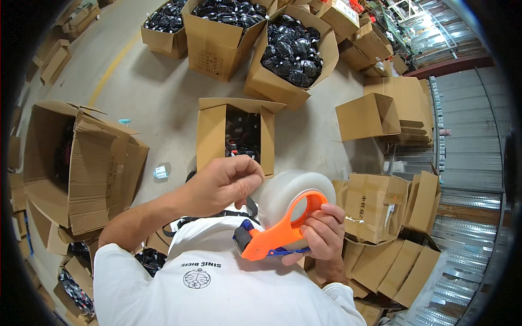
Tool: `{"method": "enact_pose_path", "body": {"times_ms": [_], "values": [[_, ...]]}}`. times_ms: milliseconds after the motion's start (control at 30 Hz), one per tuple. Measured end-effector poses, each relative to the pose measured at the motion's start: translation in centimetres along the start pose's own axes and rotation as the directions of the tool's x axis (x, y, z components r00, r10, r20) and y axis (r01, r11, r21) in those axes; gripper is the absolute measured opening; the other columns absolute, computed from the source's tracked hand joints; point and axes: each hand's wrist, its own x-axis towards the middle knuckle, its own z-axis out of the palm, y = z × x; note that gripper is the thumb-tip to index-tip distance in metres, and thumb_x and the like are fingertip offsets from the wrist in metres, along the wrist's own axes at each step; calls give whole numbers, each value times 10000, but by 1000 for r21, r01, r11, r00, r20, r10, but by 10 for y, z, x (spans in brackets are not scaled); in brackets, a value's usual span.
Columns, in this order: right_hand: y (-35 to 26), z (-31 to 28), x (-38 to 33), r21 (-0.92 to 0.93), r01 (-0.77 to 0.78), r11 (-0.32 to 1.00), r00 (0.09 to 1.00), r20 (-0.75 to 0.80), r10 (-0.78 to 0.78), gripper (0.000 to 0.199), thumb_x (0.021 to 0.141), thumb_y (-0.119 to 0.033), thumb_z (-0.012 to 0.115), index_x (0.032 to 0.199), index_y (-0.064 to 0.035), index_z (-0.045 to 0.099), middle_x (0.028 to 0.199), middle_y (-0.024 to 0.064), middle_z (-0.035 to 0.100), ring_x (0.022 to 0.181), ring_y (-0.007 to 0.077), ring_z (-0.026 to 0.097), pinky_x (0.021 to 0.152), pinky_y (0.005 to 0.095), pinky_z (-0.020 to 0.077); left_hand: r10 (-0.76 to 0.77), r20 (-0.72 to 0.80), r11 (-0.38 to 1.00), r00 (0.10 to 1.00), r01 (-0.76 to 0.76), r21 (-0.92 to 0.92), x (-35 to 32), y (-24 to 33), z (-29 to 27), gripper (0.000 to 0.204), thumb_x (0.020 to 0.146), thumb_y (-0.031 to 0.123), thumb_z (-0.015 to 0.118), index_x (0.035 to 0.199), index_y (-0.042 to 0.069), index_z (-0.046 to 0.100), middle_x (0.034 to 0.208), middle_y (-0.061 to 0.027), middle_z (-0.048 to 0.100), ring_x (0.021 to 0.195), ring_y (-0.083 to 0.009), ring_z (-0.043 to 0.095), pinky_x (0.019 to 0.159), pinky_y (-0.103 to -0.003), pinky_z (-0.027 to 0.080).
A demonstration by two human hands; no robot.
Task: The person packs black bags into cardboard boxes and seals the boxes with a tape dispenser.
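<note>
From the head view: mid-frame, a left hand (231,176), thumb and fingers pinched together, meets the left edge of a clear tape roll (275,198); whether film is caught, I cannot tell. Right of centre, a right hand (321,233) clasps the orange dispenser (277,236). A loose pinch could let the tape slip; a one-sided grip, twist.

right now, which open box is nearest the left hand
The centre box, straight ahead of the left hand, with dark items inside; the other open boxes sit farther off.
</note>
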Motion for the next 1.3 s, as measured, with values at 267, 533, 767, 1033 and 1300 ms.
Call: {"method": "enact_pose_path", "body": {"times_ms": [267, 533, 767, 1033, 1300], "values": [[-4, 1, -1, 15, -44, 999, 999, 25, 43, 711, 850, -771, 623, 874, -61, 607, 754, 72, 660, 704, 249, 662, 952, 463, 516, 246, -10, 968, 969, -246, 42, 4, -11, 4, 290, 989, 70, 704, 1267, -6, 679, 1032, -62, 657, 840, -104, 680, 751, -256, 607], [-3, 4, 1, 7, -64, 998, 997, 50, 63, 714, 827, -781, 636, 881, -70, 595, 742, 63, 661, 712, 244, 673, 965, 465, 515, 130, -36, 984, 991, -124, 130, -1, 2, 13, 90, 1031, 58, 609, 1040, -32, 602, 898, -41, 618, 801, -98, 669, 683, -240, 571], [11, 14, -3, 36, -39, 999, 998, 53, 37, 690, 801, -739, 734, 698, -87, 533, 694, 44, 636, 656, 208, 647, 1015, 439, 528, -122, 59, 975, 991, 131, -178, -6, 10, 5, 187, 1068, 183, 567, 1046, -3, 564, 853, -39, 629, 742, -90, 643, 590, -244, 522], [22, 18, -17, 111, -75, 991, 997, -12, 77, 709, 794, -771, 704, 714, -84, 547, 682, 43, 626, 656, 216, 652, 982, 451, 537, -70, -47, 953, 996, 53, -298, 8, 4, -4, 205, 1072, 227, 601, 1009, 33, 589, 828, -48, 647, 757, -113, 664, 630, -252, 533], [25, 41, -25, 508, -244, 826, 875, -252, 413, 772, 947, -764, 500, 770, -18, 592, 642, 80, 621, 638, 266, 668, 906, 514, 517, 6, -140, 958, 990, -46, -283, 20, -14, 6, 176, 995, 172, 727, 1050, 15, 672, 896, -43, 677, 826, -124, 697, 676, -265, 567]]}}
